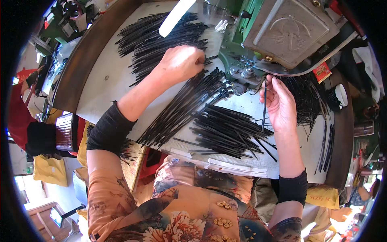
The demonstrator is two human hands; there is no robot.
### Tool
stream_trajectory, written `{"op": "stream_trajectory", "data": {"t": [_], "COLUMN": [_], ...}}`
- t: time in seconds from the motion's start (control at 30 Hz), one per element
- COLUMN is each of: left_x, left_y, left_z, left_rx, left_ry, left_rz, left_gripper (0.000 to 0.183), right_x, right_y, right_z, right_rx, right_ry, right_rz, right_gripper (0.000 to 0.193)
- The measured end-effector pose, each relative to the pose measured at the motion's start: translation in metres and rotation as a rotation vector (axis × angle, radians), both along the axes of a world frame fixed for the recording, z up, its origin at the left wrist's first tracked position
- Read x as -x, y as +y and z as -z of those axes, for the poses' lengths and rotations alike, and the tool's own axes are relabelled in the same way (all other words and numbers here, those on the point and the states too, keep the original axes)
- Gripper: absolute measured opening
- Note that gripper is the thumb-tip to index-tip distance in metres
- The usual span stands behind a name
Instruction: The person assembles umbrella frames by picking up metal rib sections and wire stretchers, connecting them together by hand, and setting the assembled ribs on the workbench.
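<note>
My left hand [183, 62] is closed, its fingers pressed together over the near end of a wide pile of thin black rods [155, 44]. Whatever it grips is hidden by the fingers. To the right, my right hand [281, 103] is turned partly palm up and pinches one thin black rod [264, 107], which hangs nearly upright. The green machine [231, 50] stands between and beyond both hands, with small metal parts [244, 72] at its base close to the right fingertips. A slanting bundle of black rods [181, 107] and a shorter stack [225, 131] lie nearer me.
A raised brown rim [76, 76] borders the pale tabletop [102, 94]. At the right lie a tangle of thin black strips [304, 97], a red packet [321, 72] and a white-and-black cup [341, 95]. A white tube [176, 18] slants above the big pile. Another person in red [20, 113] is at far left.
</note>
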State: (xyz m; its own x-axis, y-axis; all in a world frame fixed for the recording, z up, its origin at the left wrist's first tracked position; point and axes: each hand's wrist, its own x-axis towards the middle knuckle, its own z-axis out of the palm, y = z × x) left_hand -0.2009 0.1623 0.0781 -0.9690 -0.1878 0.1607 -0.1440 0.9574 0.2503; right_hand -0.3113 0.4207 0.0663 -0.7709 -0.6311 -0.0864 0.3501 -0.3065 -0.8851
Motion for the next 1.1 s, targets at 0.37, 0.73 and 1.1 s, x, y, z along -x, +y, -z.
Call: {"op": "stream_trajectory", "data": {"t": [0.37, 0.73, 1.1], "left_x": [0.002, 0.02, 0.021], "left_y": [0.018, 0.05, 0.057], "left_z": [-0.012, -0.013, -0.018], "left_rx": [-0.214, -0.786, -0.808], "left_ry": [0.115, 0.056, 0.135], "left_rz": [0.102, 0.231, 0.203], "left_gripper": [0.024, 0.031, 0.029], "right_x": [-0.008, -0.017, -0.014], "right_y": [-0.002, -0.01, -0.013], "right_z": [-0.015, -0.016, -0.018], "right_rx": [-0.329, -0.447, -0.433], "right_ry": [0.167, 0.345, 0.384], "right_rz": [-0.3, -0.406, -0.376], "right_gripper": [0.03, 0.028, 0.029]}}
